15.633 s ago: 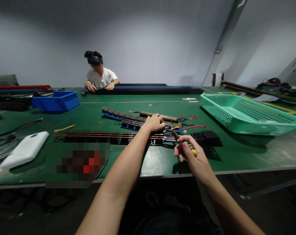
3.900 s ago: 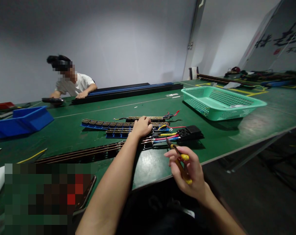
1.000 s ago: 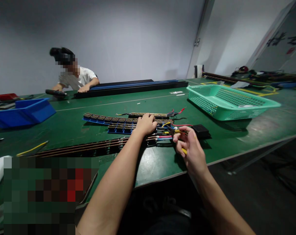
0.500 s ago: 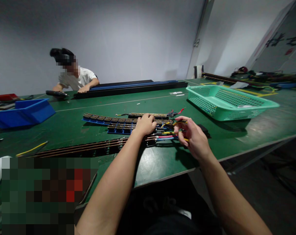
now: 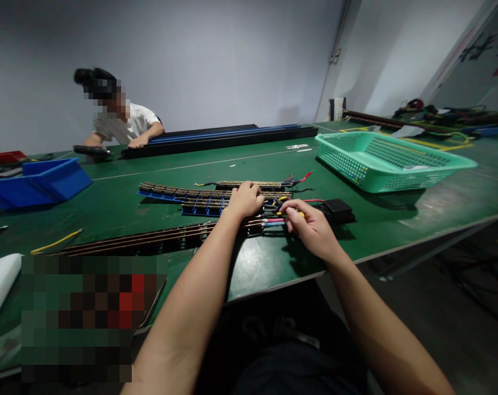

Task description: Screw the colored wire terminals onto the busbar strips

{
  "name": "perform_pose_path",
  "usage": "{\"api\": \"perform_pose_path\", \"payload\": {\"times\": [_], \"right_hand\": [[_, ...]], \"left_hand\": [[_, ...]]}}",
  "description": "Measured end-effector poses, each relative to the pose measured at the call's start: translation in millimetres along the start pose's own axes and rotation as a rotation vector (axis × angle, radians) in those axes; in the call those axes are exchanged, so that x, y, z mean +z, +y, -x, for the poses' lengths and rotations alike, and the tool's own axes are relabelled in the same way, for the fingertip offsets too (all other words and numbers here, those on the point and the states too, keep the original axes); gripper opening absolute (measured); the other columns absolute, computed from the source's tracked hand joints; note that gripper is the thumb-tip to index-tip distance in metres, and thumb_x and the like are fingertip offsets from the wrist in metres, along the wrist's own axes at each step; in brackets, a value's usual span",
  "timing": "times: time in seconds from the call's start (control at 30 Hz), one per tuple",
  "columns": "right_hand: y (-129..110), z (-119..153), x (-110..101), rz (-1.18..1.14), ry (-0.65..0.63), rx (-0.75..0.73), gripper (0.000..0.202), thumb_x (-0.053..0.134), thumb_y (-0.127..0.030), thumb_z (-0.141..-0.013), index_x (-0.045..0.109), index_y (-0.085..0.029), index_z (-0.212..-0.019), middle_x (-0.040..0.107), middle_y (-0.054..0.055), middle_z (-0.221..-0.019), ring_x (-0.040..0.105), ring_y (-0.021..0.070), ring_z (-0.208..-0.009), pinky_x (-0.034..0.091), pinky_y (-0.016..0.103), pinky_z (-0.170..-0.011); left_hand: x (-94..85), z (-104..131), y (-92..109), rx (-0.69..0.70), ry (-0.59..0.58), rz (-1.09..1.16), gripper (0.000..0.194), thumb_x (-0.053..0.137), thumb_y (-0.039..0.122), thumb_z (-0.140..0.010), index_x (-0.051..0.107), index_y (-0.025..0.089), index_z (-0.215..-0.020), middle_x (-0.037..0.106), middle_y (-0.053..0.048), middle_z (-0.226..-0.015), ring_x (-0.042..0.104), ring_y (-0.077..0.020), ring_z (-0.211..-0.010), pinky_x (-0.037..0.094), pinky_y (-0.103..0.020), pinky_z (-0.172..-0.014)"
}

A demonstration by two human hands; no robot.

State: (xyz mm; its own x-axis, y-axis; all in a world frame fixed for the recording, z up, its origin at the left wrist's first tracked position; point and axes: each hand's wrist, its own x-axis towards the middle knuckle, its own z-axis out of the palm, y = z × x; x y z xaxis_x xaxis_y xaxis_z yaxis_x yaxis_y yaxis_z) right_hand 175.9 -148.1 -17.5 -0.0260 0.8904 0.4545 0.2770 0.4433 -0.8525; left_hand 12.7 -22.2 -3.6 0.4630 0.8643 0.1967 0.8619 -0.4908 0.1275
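Note:
My left hand lies over the strips, its fingers curled down onto a blue-based strip with copper-coloured rods. The fingertips partly hide that strip's end. My right hand is closed, thumb against fingers, on yellow and black wires at the strips' right ends. Just below it, red and blue wires come out of a long dark strip with copper rods. A shorter strip with loose wire ends lies behind. Beyond my right hand is a black box-shaped part.
A green perforated basket stands at the right on the green table. At the left is a blue bin. Across the table a person works beside long black and blue profiles. A yellow wire lies front left.
My right hand has moved slightly left and its fingers have closed in on the wires, uncovering the black box-shaped part. My left hand stays on the strips. The view has shifted a little.

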Motion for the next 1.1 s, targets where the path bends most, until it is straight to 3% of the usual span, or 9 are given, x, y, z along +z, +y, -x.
{"api": "perform_pose_path", "payload": {"times": [0.2, 0.37, 0.47, 0.6, 0.77, 0.93, 1.1], "right_hand": [[-1, 7, 3, -0.394, 0.279, 0.098, 0.038, 0.055, -0.06, -0.092, 0.06, -0.023, -0.098, 0.05, -0.003, -0.066, 0.034, 0.0077, -0.046, 0.02, 0.021, -0.04], [-16, 20, -1, -0.363, 0.397, -0.05, 0.028, 0.057, -0.051, -0.095, 0.055, -0.029, -0.112, 0.056, 0.0, -0.083, 0.034, 0.0076, -0.046, 0.024, 0.024, -0.04], [-21, 21, -8, -0.275, 0.425, -0.131, 0.033, 0.059, -0.048, -0.094, 0.049, -0.032, -0.121, 0.057, 0.001, -0.093, 0.031, 0.007, -0.044, 0.025, 0.025, -0.039], [-14, 9, -17, -0.278, 0.404, -0.056, 0.034, 0.059, -0.05, -0.094, 0.048, -0.032, -0.12, 0.058, 0.0, -0.092, 0.029, 0.0059, -0.043, 0.026, 0.024, -0.039], [8, -5, -13, -0.252, 0.341, 0.009, 0.037, 0.062, -0.052, -0.091, 0.051, -0.027, -0.115, 0.061, -0.001, -0.087, 0.036, 0.0063, -0.045, 0.028, 0.021, -0.041], [13, -2, -6, 0.047, 0.239, -0.037, 0.028, 0.06, -0.05, -0.093, 0.059, -0.022, -0.094, 0.057, -0.002, -0.067, 0.047, 0.0115, -0.053, 0.036, 0.024, -0.05], [8, 5, -1, 0.354, 0.014, -0.128, 0.02, 0.066, -0.041, -0.09, 0.066, -0.022, -0.083, 0.056, -0.002, -0.061, 0.048, 0.0124, -0.052, 0.036, 0.027, -0.055]], "left_hand": [[-2.0, 1, 1, -0.003, -0.018, 0.01, 0.034, 0.041, 0.033, -0.098, 0.063, 0.021, -0.12, 0.056, -0.011, -0.137, 0.052, -0.0281, -0.128, 0.043, -0.046, -0.105], [-2.3, 1, 2, -0.013, -0.017, 0.031, 0.036, 0.039, 0.033, -0.098, 0.063, 0.02, -0.121, 0.055, -0.013, -0.138, 0.052, -0.0283, -0.128, 0.043, -0.048, -0.105], [-3.3, 1, 2, -0.014, -0.026, 0.035, 0.036, 0.039, 0.033, -0.098, 0.063, 0.02, -0.121, 0.055, -0.012, -0.139, 0.052, -0.0281, -0.128, 0.043, -0.047, -0.105], [-4.6, 2, 2, -0.013, -0.035, 0.018, 0.037, 0.039, 0.034, -0.098, 0.063, 0.02, -0.123, 0.054, -0.012, -0.14, 0.051, -0.0288, -0.129, 0.043, -0.047, -0.105], [-4.2, 1, 2, -0.009, -0.034, 0.01, 0.037, 0.04, 0.034, -0.097, 0.062, 0.02, -0.124, 0.055, -0.012, -0.14, 0.05, -0.0294, -0.129, 0.042, -0.048, -0.106], [-2.7, 2, 1, 0.0, -0.012, 0.012, 0.036, 0.04, 0.033, -0.098, 0.062, 0.02, -0.123, 0.055, -0.012, -0.14, 0.05, -0.029, -0.129, 0.042, -0.048, -0.106], [0.5, 2, -1, -0.003, -0.002, 0.01, 0.034, 0.042, 0.033, -0.097, 0.061, 0.02, -0.122, 0.056, -0.012, -0.139, 0.051, -0.0283, -0.129, 0.041, -0.047, -0.107]]}}
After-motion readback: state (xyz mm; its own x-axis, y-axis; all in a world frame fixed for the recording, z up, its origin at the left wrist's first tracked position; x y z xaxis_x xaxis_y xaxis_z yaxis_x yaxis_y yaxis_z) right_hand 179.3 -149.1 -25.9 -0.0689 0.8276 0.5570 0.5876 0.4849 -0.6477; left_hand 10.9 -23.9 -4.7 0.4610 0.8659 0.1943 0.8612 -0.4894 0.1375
